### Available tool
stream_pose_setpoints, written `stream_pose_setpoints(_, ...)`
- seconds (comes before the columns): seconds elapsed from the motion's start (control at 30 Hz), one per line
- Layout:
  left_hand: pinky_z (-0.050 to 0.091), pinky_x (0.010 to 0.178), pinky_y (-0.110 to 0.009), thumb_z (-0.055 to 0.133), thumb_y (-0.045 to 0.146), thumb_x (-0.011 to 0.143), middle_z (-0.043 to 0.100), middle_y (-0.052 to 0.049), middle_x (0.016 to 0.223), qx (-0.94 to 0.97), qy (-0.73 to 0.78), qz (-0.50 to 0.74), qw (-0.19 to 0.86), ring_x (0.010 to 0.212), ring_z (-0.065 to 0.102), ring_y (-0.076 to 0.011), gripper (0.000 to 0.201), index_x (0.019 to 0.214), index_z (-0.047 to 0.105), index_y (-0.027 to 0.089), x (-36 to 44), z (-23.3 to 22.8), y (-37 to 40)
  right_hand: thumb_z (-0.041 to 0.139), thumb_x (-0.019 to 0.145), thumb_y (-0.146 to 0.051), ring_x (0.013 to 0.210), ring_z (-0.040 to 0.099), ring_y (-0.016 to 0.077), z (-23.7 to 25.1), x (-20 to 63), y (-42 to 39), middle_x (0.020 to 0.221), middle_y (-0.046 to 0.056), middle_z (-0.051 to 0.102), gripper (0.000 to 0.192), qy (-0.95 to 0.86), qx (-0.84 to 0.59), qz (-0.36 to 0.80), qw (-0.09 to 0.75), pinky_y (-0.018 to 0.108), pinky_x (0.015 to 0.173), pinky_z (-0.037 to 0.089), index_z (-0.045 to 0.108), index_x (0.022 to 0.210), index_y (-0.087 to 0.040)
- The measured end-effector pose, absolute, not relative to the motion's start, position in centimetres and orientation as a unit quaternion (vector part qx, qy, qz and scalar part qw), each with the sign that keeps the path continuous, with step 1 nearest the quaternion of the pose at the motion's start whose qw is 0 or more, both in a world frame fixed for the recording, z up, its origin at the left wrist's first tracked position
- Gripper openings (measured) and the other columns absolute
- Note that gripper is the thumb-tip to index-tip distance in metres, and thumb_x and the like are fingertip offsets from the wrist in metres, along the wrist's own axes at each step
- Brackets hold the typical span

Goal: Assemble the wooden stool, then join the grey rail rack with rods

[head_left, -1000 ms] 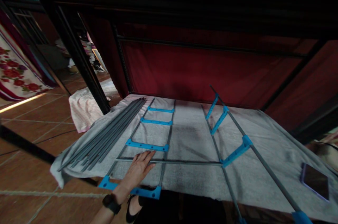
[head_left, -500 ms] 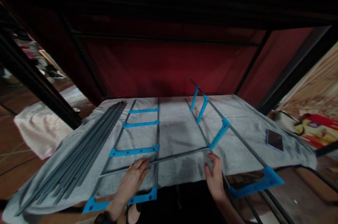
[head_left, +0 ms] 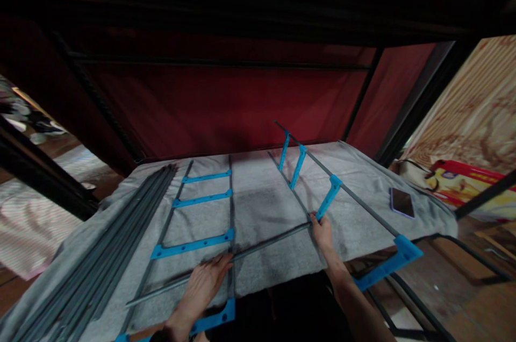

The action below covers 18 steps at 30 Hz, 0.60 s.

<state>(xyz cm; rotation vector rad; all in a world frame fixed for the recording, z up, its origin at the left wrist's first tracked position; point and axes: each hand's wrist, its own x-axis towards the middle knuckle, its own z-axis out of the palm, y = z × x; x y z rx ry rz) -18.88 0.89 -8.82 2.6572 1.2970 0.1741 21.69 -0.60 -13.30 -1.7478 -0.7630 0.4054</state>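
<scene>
- Head view: against the frame half a second earlier, the right hand [head_left: 322, 230] has moved up the grey cloth [head_left: 262, 207] to the far end of the loose grey rod [head_left: 226, 261], beside the lowest blue connector [head_left: 328, 198] of the tilted frame; the left hand [head_left: 203, 284] sits lower on the same rod.
- Right hand, fingers closed, pinches the rod's end where it meets the connector.
- Left hand, fingers spread and flat, presses the rod onto the cloth, just right of the flat ladder frame [head_left: 193, 213].
- Rod lies slantwise across the cloth, crossing the ladder frame's right rail.
- Spare rods [head_left: 105, 261] lie bundled left of the ladder frame; a phone [head_left: 402, 202] rests well right of it.
</scene>
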Motion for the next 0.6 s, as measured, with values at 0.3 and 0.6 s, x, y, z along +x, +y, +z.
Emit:
stream_pose_setpoints(0.3, 0.057, 0.090, -0.037, 0.036, 0.040, 0.100, 0.076, -0.006, 0.115, 0.879, 0.436, 0.071, 0.180, 0.102, 0.073, -0.0264, 0.044, 0.123, 0.070, 0.025, -20.2, -8.5, 1.1, 0.059, 0.079, -0.058, 0.082, 0.070, 0.0299, -13.4, 21.7, -2.4, 0.083, 0.011, 0.074, 0.035, -0.364, -0.728, 0.165, 0.557, 0.037, 0.074, 0.051, 0.064, 0.085, -0.023)
stream_pose_setpoints(0.6, 0.052, 0.100, -0.034, 0.050, 0.061, 0.089, 0.074, -0.006, 0.117, 0.762, 0.493, 0.051, 0.417, 0.112, 0.066, -0.0263, 0.053, 0.116, 0.073, 0.023, -21.6, -7.5, 0.6, 0.054, 0.081, -0.072, 0.088, 0.071, 0.0307, -14.3, 21.0, -3.8, 0.089, 0.016, 0.076, 0.056, -0.407, -0.706, 0.182, 0.550, 0.038, 0.078, 0.053, 0.065, 0.090, -0.018)
